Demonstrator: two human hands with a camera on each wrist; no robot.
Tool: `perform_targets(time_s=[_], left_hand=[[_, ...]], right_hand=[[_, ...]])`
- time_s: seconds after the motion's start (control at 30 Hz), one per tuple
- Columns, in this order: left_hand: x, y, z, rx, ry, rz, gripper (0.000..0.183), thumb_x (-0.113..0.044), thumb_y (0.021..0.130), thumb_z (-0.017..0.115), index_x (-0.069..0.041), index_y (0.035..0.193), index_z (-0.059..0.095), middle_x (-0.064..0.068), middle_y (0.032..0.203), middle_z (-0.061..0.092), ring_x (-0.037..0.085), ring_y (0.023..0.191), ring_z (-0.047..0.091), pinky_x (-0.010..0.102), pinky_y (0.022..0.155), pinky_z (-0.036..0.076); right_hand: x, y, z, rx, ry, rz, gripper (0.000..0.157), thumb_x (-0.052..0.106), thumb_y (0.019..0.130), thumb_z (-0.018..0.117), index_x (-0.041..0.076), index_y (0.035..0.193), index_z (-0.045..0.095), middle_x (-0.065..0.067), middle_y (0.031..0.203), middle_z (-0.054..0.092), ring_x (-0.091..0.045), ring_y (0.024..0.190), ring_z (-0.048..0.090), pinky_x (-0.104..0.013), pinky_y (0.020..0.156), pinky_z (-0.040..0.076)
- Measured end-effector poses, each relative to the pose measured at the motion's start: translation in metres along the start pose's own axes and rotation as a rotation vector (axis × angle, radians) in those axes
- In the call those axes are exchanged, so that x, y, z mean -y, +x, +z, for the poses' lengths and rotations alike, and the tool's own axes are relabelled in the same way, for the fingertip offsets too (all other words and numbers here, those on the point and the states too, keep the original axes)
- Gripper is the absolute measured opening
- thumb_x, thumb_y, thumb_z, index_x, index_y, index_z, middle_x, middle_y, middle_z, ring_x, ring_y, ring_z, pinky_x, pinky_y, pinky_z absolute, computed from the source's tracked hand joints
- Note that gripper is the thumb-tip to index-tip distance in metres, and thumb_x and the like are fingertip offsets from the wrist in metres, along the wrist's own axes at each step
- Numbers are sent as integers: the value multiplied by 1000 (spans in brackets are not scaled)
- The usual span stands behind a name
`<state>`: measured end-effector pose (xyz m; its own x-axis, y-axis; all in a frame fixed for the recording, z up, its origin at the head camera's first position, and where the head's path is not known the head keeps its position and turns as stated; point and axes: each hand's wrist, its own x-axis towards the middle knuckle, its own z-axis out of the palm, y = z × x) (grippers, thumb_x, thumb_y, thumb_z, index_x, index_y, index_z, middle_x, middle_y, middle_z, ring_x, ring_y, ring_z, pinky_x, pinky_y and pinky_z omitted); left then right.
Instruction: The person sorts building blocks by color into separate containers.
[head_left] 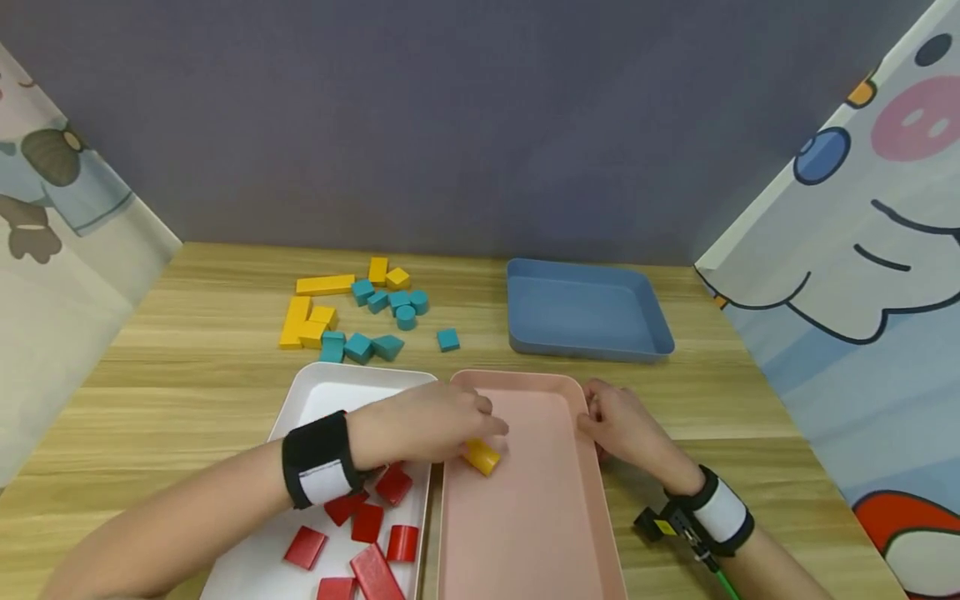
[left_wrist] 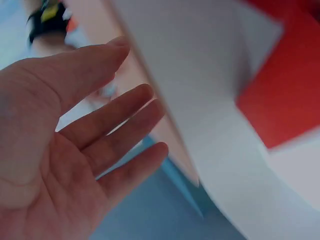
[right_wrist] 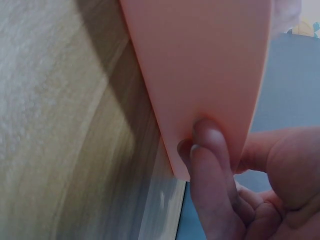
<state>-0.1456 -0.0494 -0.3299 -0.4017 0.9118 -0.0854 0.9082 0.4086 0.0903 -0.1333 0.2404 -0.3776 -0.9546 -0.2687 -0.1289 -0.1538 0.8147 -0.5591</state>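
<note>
Over the left side of the pink tray is my left hand. A yellow cylinder block shows just below its fingertips inside the tray. In the left wrist view, the left hand has thumb and fingers apart, and no block is visible between them. My right hand pinches the right rim of the pink tray near its far corner. The right wrist view shows fingers against the outer wall of the tray, with the thumb at the rim.
Left of the pink tray stands a white tray with several red blocks. Yellow blocks and teal blocks lie beyond it on the wooden table. A blue tray sits at the back right.
</note>
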Motion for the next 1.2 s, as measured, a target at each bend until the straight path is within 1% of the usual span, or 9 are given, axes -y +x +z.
perform_targets(time_s=[0.17,0.3,0.43,0.57,0.7,0.77,0.9,1.0,1.2], left_hand=[[35,-34,-23,-128,-110,-187,38,-20,85,71,-14,122,65,2,119,67,17,107,61,32,88,55],[79,-66,-33,-206,-68,-398,38,-19,84,72,-8,120,66,11,118,67,26,105,63,41,86,55],[128,-102,-29,-203,-54,-629,37,-12,86,67,0,120,63,22,118,64,37,104,61,50,88,52],[164,-130,-17,-171,-75,-767,37,-10,87,63,6,120,60,30,120,59,45,109,54,58,94,45],[180,-145,-4,-132,-123,-823,41,-16,89,62,6,123,58,32,125,56,51,116,47,63,99,38],[185,-149,2,-110,-147,-824,42,-17,89,61,5,125,58,33,125,56,53,116,47,65,99,36],[192,-151,12,-81,-190,-813,45,-18,89,61,5,128,55,33,116,60,44,99,55,62,93,42],[196,-151,17,-74,-202,-810,48,-17,89,61,5,131,53,33,115,60,40,93,54,59,88,45],[196,-146,17,-3,-244,-809,54,-15,90,55,-3,141,45,33,135,48,52,115,44,64,95,40]], right_hand=[[-2,0,1,8,16,-2,10,9,88,57,3,94,51,2,52,53,-15,40,55,-28,40,44],[-2,1,0,1,13,-9,10,9,89,57,3,95,51,3,51,52,-14,40,54,-28,40,43],[-1,1,0,-7,5,-19,10,9,88,57,3,94,52,2,50,52,-13,39,54,-27,40,43],[0,1,0,-8,-7,-14,9,9,88,58,4,93,51,2,50,53,-14,40,55,-27,40,43],[1,-1,1,-9,-12,-8,10,10,88,58,5,93,51,2,50,53,-14,40,54,-27,39,41],[0,-1,2,-12,-14,-15,9,10,88,57,5,93,51,3,49,53,-14,39,54,-27,39,40],[0,-2,2,-6,-7,-19,9,10,88,57,4,93,51,3,50,53,-14,39,54,-26,39,40],[0,-2,2,1,2,-18,9,9,89,57,4,93,51,3,50,53,-15,40,54,-27,39,40],[-1,-1,1,-4,4,-29,9,8,88,56,4,93,51,3,51,53,-15,40,54,-27,39,40]])
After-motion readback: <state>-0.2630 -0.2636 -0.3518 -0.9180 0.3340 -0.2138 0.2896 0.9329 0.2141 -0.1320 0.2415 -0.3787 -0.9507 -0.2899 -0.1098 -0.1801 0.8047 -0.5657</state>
